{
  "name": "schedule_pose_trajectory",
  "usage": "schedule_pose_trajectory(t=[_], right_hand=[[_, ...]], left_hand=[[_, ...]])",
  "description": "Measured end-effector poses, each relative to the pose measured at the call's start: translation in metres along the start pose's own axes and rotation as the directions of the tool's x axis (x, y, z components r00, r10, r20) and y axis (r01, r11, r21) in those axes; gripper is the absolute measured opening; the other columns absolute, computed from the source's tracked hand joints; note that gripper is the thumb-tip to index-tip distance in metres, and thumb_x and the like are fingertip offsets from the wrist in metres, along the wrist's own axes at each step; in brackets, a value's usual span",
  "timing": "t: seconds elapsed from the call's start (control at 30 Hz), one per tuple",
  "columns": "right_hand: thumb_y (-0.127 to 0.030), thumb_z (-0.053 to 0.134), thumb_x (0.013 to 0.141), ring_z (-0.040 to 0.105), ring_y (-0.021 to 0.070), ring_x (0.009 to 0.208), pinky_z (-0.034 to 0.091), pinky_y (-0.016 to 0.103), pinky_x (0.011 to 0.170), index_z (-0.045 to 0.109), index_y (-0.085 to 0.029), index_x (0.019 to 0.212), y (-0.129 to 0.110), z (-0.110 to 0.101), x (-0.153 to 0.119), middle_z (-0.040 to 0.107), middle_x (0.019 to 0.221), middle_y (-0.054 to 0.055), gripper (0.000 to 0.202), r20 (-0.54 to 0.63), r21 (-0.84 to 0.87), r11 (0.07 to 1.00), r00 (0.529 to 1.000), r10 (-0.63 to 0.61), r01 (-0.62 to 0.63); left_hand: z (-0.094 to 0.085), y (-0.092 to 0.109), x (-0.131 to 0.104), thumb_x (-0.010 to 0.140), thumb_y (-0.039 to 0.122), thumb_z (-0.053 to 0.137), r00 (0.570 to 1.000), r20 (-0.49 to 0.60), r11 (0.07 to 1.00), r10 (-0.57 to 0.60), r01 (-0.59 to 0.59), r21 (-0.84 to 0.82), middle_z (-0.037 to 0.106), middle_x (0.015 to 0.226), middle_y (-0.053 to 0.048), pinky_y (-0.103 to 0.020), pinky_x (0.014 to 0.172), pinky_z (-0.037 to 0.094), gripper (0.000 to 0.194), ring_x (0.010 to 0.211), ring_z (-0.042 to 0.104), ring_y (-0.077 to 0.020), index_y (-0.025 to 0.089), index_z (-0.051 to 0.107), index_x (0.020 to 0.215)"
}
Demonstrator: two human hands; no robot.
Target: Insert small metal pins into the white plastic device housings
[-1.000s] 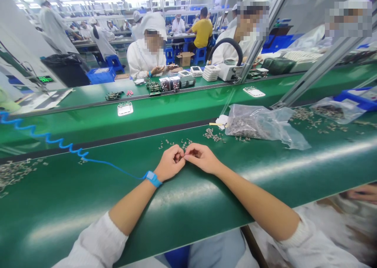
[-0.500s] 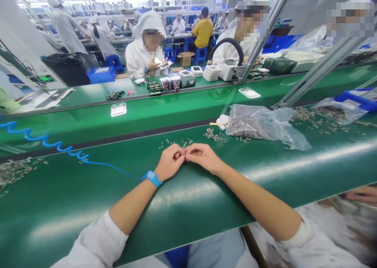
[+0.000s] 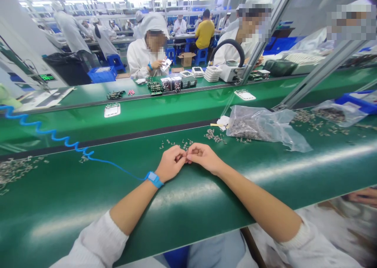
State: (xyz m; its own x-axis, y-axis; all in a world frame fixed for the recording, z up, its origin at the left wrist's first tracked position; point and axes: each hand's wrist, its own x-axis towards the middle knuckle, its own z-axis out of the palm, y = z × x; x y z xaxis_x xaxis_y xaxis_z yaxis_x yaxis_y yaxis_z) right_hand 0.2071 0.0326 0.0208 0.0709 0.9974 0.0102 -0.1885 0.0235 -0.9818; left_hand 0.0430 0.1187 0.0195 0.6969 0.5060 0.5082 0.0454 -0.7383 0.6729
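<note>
My left hand (image 3: 171, 164) and my right hand (image 3: 203, 158) meet fingertip to fingertip just above the green work surface (image 3: 188, 205). Both are closed in a pinch; whatever lies between the fingers is too small and hidden to make out. A blue wrist strap (image 3: 153, 179) with a coiled blue cord (image 3: 63, 139) is on my left wrist. Right behind the fingers lie a few small metal parts (image 3: 185, 144), and a loose pile of similar metal pieces (image 3: 214, 135) sits a little to the right.
A clear plastic bag (image 3: 256, 124) of small metal parts lies right of my hands. More parts (image 3: 17, 171) are scattered at far left. Beyond runs a green conveyor belt (image 3: 176, 107) carrying white-framed panels (image 3: 112, 110). Co-workers sit across it, one holding a white piece (image 3: 166, 64).
The white panels on the belt have shifted left. My hands stay pinched together in nearly the same place. The co-worker opposite has brought their hands together around a white piece.
</note>
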Motion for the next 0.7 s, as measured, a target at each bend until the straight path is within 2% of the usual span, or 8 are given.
schedule_pose_trajectory(t=[0.23, 0.4, 0.7], right_hand=[[-0.041, 0.087, 0.067, 0.064, 0.0131, 0.069, 0.054, 0.031, 0.073, 0.063, -0.018, 0.079, 0.0024, 0.0002, 0.0014, 0.069, 0.077, 0.001, 0.036, -0.045, -0.018, 1.0, 0.999, -0.017, 0.016], [-0.038, 0.086, 0.067, 0.067, 0.0145, 0.078, 0.053, 0.032, 0.079, 0.063, -0.019, 0.081, 0.0001, -0.001, 0.0009, 0.07, 0.083, 0.001, 0.034, -0.049, -0.044, 0.999, 0.999, -0.013, 0.011], [-0.038, 0.085, 0.068, 0.067, 0.0154, 0.079, 0.053, 0.033, 0.079, 0.062, -0.019, 0.083, 0.0003, -0.0019, 0.001, 0.07, 0.084, 0.002, 0.033, -0.056, -0.074, 0.997, 0.998, -0.017, 0.013]], left_hand=[[-0.0003, -0.0014, 0.0002, 0.09, 0.02, 0.06, 0.999, 0.031, 1.0, 0.016, -0.017, 0.016, 0.046, 0.066, 0.002, -0.025, 0.061, 0.036, 0.016, 0.063, 0.044, -0.0107, 0.018, 0.062, 0.074], [-0.0005, -0.0016, 0.0012, 0.089, 0.019, 0.06, 0.998, 0.023, 0.998, 0.052, -0.052, 0.026, 0.047, 0.068, 0.002, -0.025, 0.063, 0.036, 0.012, 0.066, 0.046, -0.0111, 0.018, 0.064, 0.078], [0.0, -0.0025, 0.0009, 0.088, 0.021, 0.061, 0.999, 0.037, 1.0, 0.023, -0.023, -0.009, 0.048, 0.072, 0.001, -0.025, 0.062, 0.038, 0.011, 0.065, 0.046, -0.0105, 0.019, 0.066, 0.079]])
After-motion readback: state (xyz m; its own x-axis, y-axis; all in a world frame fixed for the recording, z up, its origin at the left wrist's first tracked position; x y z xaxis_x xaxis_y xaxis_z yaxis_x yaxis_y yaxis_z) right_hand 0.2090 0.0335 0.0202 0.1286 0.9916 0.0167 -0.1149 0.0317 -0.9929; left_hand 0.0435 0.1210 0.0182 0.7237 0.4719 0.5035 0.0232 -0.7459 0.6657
